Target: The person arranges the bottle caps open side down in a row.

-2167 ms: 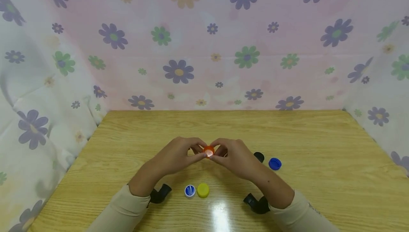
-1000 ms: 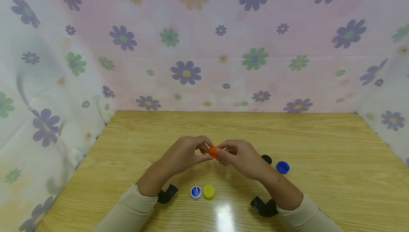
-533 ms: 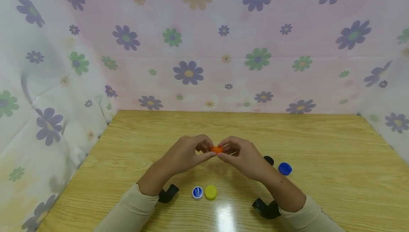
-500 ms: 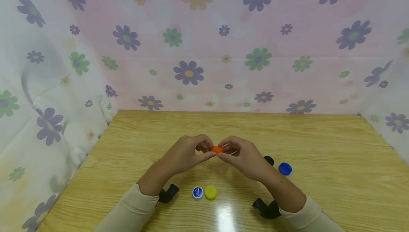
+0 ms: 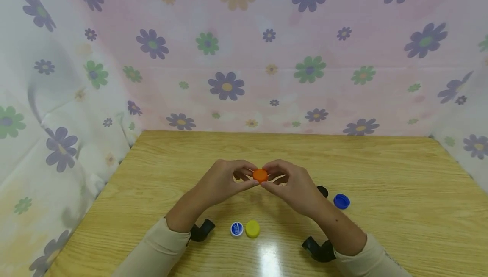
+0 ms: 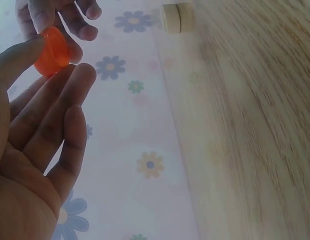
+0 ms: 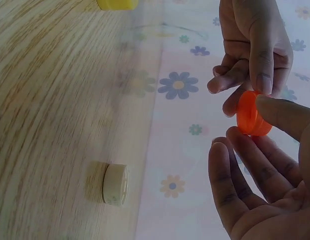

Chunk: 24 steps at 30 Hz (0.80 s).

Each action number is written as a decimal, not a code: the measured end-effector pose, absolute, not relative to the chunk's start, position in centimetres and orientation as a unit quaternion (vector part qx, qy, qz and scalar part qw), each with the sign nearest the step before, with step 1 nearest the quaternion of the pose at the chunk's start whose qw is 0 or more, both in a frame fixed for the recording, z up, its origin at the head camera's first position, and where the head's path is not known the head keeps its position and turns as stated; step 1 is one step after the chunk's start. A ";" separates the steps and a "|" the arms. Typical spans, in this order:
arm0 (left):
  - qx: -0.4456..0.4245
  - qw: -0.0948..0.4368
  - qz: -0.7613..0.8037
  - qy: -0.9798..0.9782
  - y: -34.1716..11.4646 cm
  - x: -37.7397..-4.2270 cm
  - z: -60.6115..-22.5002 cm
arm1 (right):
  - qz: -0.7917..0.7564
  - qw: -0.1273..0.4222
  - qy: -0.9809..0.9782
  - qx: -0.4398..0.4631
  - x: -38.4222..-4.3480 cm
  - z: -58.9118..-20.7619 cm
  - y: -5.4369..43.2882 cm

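An orange bottle cap is held up between both hands over the table, its closed top toward the head camera. Thumb and fingers of my left hand pinch its left side, and those of my right hand pinch its right side. In the left wrist view the cap is seen at a slant, its far side partly covered by fingers. The right wrist view shows the cap's ridged edge between both thumbs and fingertips.
On the wooden table lie a white cap with blue print, a yellow cap, a blue cap and a partly hidden black round piece. Black curved pieces show beside the wrists. Flowered cloth surrounds the table.
The orange cap has turned over: its hollow side faced the head camera at first, its edge half a second ago, its closed top now. Both hands stay together around it.
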<state>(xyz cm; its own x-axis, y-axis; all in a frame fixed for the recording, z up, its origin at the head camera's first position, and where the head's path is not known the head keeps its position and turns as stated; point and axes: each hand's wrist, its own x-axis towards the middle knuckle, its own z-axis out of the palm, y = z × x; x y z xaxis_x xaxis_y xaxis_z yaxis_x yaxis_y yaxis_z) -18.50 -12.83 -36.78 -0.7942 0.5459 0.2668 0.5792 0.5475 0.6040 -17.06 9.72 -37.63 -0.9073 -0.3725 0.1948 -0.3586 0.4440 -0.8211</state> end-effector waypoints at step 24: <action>-0.304 0.034 -0.417 -0.856 -11.0 -14.8 -34.4 | -0.481 -0.033 0.840 -0.250 -13.8 -35.3 11.6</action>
<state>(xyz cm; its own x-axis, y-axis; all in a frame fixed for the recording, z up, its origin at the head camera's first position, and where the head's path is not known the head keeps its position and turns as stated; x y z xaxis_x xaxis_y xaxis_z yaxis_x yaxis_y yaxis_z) -14.83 -11.03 -34.40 -0.8133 0.4918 0.3111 0.5480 0.4674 0.6937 -13.78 11.61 -35.30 -0.8732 -0.3879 0.2951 -0.4509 0.4129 -0.7914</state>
